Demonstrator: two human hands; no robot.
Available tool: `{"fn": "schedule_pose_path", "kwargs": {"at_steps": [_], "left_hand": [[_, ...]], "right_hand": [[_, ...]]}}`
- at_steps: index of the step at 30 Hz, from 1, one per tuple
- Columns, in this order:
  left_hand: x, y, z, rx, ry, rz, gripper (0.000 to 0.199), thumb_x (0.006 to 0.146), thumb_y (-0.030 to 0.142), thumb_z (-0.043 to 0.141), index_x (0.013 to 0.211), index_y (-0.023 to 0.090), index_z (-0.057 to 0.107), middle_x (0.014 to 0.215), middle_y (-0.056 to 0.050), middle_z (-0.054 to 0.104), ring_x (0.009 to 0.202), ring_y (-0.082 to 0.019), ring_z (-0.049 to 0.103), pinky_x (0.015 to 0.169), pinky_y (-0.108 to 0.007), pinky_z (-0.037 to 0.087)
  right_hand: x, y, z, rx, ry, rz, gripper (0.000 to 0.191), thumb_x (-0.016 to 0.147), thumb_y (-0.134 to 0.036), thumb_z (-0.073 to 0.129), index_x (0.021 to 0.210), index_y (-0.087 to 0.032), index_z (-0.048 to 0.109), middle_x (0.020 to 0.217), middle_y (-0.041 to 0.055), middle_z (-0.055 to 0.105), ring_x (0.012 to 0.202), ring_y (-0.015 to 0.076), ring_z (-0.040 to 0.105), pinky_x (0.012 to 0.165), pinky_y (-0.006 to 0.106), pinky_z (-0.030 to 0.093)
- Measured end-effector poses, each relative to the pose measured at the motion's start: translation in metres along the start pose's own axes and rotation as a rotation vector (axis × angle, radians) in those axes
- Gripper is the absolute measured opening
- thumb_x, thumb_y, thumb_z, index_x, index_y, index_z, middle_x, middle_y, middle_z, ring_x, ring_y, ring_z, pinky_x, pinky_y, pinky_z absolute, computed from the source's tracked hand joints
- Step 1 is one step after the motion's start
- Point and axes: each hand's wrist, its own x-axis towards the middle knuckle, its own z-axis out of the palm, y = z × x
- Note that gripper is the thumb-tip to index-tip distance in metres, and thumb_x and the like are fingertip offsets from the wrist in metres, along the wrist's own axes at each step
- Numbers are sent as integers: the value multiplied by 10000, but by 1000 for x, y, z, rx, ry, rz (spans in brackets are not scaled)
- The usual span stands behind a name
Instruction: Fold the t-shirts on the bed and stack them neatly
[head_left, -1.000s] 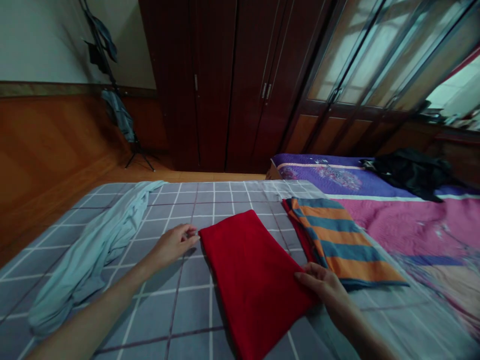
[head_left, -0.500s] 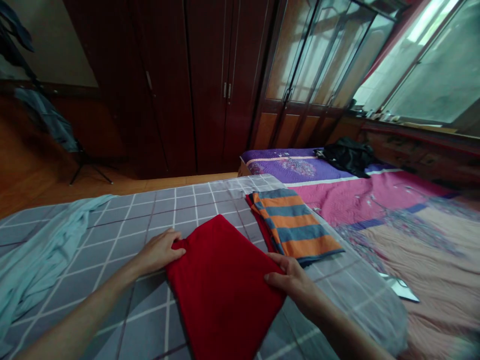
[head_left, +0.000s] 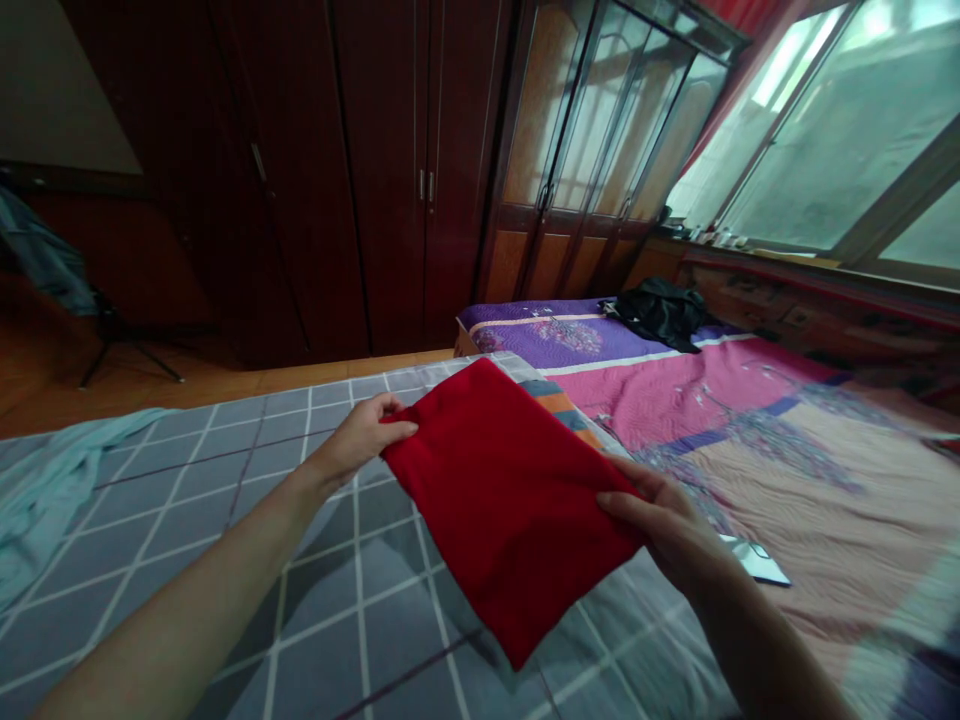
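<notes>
A folded red cloth [head_left: 510,480], perhaps a garment, is held up between my two hands, off the grey checked bedsheet [head_left: 315,570]. My left hand [head_left: 367,435] pinches its left edge between thumb and fingers. At its right edge my right hand [head_left: 656,510] grips it the same way. One corner of the cloth hangs down toward me. Partly hidden behind it lies an orange and blue-grey striped folded cloth [head_left: 559,402], near the far right side of the bed.
A pale aqua cloth [head_left: 67,500] lies crumpled at the left. To the right, a second bed with a purple, pink and beige cover [head_left: 787,450] holds a black garment [head_left: 660,312] and a flat white item [head_left: 757,560]. Dark wardrobes [head_left: 390,200] line the back.
Both hands have lifted the red cloth off the bed and moved it rightward and away from me, so it now covers much of the striped cloth. The view has turned slightly right.
</notes>
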Motion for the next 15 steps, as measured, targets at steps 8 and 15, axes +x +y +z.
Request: {"fn": "schedule_pose_path", "kwargs": {"at_steps": [8,15], "left_hand": [[99,41,83,-287,43,10,229,696,190,660,872,154,518,699,12,571,549,-81,518,541,-202,405],[110,-25,132,-191,147,-94,347,707,223,702,988,145,514,829,-50,641,705,-152,609,643,-256,459]], "right_hand": [[40,14,-78,7,303,-104,394,594,-239,707,983,-190,672,943,69,725,756,211,680,680,291,529],[64,71,-100,-66,284,86,261,651,-290,686,875,-158,661,750,75,714,565,202,657,497,286,508]]}}
